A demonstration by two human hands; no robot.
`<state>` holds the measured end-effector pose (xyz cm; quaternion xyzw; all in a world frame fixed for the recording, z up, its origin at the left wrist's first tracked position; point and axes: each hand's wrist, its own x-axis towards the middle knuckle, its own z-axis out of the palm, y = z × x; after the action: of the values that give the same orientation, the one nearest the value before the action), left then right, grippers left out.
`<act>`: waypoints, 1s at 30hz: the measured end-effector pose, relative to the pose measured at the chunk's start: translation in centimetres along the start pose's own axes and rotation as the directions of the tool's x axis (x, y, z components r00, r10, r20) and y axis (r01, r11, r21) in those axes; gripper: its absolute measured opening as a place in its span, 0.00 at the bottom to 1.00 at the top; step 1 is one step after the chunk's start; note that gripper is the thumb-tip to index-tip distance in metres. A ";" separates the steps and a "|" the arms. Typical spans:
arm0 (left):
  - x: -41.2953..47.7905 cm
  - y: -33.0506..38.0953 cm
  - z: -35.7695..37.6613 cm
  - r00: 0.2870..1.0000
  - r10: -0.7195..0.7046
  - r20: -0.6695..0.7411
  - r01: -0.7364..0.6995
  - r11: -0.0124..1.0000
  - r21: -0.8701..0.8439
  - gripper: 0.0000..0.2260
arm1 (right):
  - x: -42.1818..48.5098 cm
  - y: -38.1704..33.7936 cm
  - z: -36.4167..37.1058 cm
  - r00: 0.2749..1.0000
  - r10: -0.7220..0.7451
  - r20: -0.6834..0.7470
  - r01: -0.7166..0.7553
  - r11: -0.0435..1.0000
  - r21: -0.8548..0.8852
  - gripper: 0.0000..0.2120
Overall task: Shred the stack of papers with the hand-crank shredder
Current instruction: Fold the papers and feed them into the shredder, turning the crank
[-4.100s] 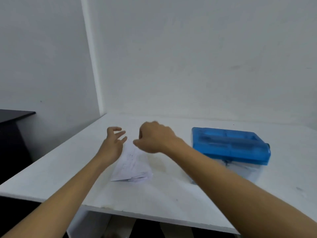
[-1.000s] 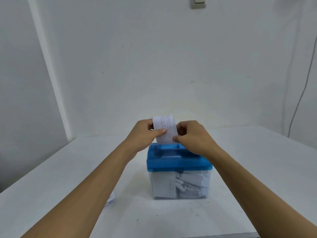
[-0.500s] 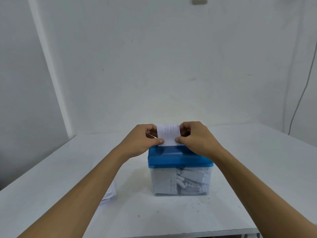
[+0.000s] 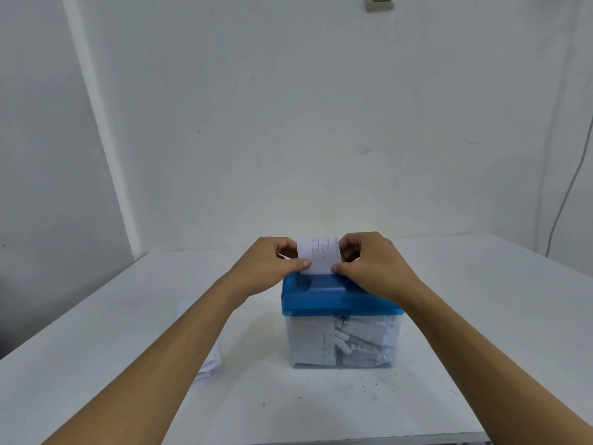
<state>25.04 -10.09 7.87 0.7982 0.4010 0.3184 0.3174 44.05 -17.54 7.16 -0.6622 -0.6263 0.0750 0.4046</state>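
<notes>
**Slip held square over the shredder slot**

Nearest, the counter (image 4: 96, 364) carries the remaining stack of papers (image 4: 210, 367), below and left of the left hand and partly hidden by the forearm. Directly under both hands stands the hand-crank shredder (image 4: 337, 298). The left hand (image 4: 268, 268) and right hand (image 4: 373, 268) each pinch a side edge of one upright paper slip (image 4: 318, 255). It should probably go in taut and level until the cutters catch. Its print is too small to read, and no brand shows.
</notes>
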 end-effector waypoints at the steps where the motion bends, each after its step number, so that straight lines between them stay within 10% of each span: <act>1: 0.0 -0.1 0.0 1.000 -0.016 -0.017 0.016 1.000 0.002 0.08 | 0.0 -0.1 0.0 1.000 0.008 0.004 -0.008 1.000 0.001 0.06; 10: -0.6 -0.2 1.3 0.997 -0.017 -0.075 0.023 0.996 0.084 0.07 | -0.3 -0.6 -1.6 0.998 0.002 0.063 0.005 0.994 -0.109 0.07; 15: -0.6 -0.4 1.2 0.997 0.000 -0.074 0.005 0.998 0.061 0.10 | -3.6 3.4 -3.9 0.967 -0.044 -0.251 0.034 0.999 -0.042 0.17; 23: -0.7 -0.5 1.4 0.998 -0.017 -0.068 0.017 1.000 0.008 0.10 | -6.2 9.5 -0.4 0.996 -0.043 0.077 0.054 0.988 -0.145 0.44; 30: -0.7 -0.4 1.3 0.998 -0.030 -0.058 0.030 1.000 0.004 0.09 | -6.4 10.8 1.8 0.991 -0.094 0.091 0.121 0.924 -0.363 0.29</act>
<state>25.53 -10.82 6.55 0.7832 0.4227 0.3358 0.3084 49.91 -21.22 -3.42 -0.6877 -0.6787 -0.0425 0.2541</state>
